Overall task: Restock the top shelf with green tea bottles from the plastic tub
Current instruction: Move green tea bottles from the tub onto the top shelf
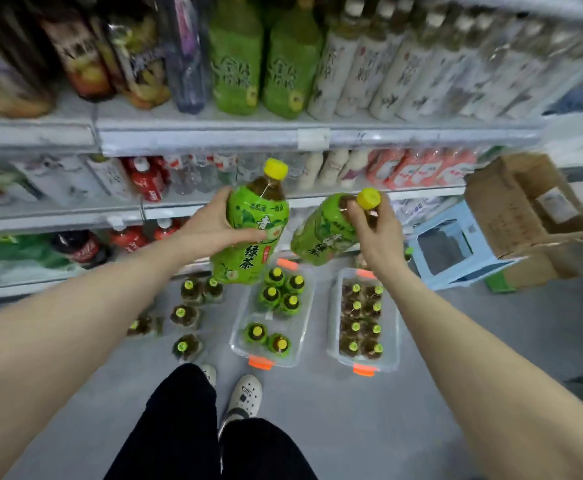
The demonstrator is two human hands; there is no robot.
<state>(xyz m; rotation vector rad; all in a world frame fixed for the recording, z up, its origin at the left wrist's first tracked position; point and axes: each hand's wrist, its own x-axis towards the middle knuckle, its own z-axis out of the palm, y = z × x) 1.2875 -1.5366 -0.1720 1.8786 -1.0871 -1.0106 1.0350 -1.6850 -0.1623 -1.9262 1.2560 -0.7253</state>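
Observation:
My left hand (213, 226) grips a green tea bottle (253, 237) with a yellow cap around its body, held upright in front of the shelves. My right hand (376, 233) holds a second green tea bottle (324, 230) by its neck, tilted with the cap to the right. Below on the floor stands a clear plastic tub (239, 336) with orange latches holding several green tea bottles. On the top shelf (213, 140) two green tea bottles (265, 64) stand side by side.
A second clear tub (392, 327) with darker bottles sits to the right. Several loose bottles (186, 317) stand on the floor at left. A blue stool (456, 244) and a cardboard box (518, 209) are at the right. My feet (245, 396) are just behind the tubs.

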